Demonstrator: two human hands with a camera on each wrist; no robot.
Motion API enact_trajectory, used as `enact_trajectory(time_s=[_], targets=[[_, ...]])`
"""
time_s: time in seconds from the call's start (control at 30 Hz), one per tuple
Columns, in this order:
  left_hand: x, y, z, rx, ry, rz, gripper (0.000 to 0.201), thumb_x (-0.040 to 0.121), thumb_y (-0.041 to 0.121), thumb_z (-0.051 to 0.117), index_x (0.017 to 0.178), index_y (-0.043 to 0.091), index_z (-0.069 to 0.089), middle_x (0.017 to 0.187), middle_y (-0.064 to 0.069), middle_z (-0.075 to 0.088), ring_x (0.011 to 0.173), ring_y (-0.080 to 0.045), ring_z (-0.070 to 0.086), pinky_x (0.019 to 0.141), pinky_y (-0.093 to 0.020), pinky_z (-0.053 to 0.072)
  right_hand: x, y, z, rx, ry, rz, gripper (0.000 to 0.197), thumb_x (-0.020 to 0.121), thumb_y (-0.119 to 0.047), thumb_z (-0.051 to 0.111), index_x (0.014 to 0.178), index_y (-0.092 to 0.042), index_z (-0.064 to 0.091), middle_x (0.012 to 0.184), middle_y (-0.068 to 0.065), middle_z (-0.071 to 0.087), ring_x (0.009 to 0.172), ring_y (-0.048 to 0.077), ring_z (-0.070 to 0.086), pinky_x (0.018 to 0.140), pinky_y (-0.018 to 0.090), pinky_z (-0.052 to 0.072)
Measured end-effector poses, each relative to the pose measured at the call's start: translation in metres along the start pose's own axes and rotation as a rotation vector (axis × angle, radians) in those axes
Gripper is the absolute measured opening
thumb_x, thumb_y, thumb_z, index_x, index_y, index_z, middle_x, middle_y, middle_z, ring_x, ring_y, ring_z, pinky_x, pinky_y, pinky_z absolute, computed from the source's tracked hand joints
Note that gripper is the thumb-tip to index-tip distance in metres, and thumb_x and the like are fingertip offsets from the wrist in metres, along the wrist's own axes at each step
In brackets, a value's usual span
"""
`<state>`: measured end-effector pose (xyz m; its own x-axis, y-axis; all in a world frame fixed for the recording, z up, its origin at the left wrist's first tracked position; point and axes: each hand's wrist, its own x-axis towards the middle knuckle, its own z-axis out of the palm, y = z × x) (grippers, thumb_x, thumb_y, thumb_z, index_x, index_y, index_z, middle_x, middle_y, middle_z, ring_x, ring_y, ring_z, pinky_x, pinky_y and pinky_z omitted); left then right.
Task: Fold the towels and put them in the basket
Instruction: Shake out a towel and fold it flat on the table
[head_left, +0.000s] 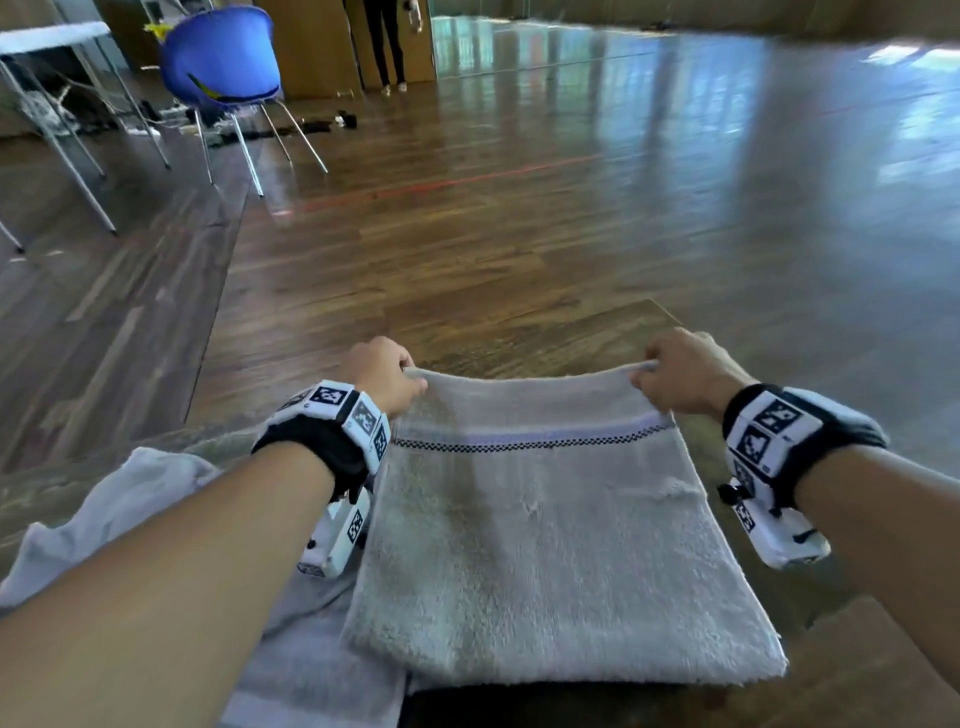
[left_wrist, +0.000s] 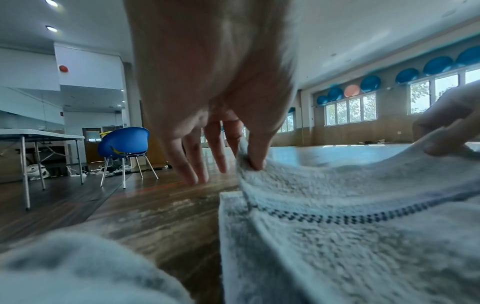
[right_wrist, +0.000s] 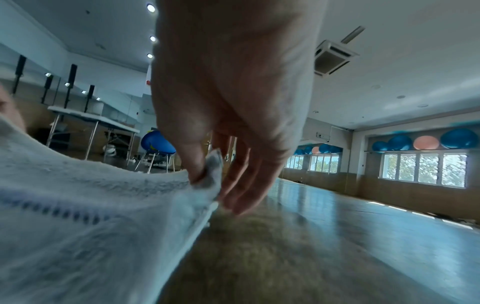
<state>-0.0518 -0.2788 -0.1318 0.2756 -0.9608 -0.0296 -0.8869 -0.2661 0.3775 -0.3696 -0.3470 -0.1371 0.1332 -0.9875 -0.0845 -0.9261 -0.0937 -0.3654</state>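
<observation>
Wooden table (head_left: 545, 332): two hands pinching one towel (head_left: 556, 545).

Both hands (head_left: 384, 371) on towel (head_left: 550, 525) corners

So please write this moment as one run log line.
step: folding | left hand: pinches towel far corner | right hand: pinches other far corner | basket: not visible

No readable text, no brand or number, only black-and-white coded squares on wrist bands (head_left: 343, 415) (patterns, not letters)
</observation>
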Motion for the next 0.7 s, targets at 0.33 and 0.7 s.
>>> enact_trajectory(time_s=[0.33,0.7], targets=[[-0.001,0.001,0.012,-0.013,-0.095,0.011,0.011,0.080,0.017,0.082,0.081,0.006,0.081,0.075,-0.003,0.071,0.085,-0.020,0.064,0.064,-0.026,0.044,0.002,-0.006,0.008,0.050,-0.140,-0.058,0.023,0.084,-0.008,0.069,0.064,-0.011,0.057,0.064,0.000,0.058,0.057,0.014,0.051,0.049,0.023,0.037],[-0.075,-0.006,-0.041,-0.181,0.072,0.151,0.006,0.077,0.008,0.081,0.080,0.014,0.081,0.069,0.001,0.074,0.064,-0.013,0.068,0.056,-0.021,0.047,-0.052,-0.020,-0.026,0.468,0.079,-0.168,0.012,0.078,-0.014,0.080,0.071,-0.015,0.071,0.078,0.005,0.071,0.074,0.020,0.063,0.072,0.038,0.053]])
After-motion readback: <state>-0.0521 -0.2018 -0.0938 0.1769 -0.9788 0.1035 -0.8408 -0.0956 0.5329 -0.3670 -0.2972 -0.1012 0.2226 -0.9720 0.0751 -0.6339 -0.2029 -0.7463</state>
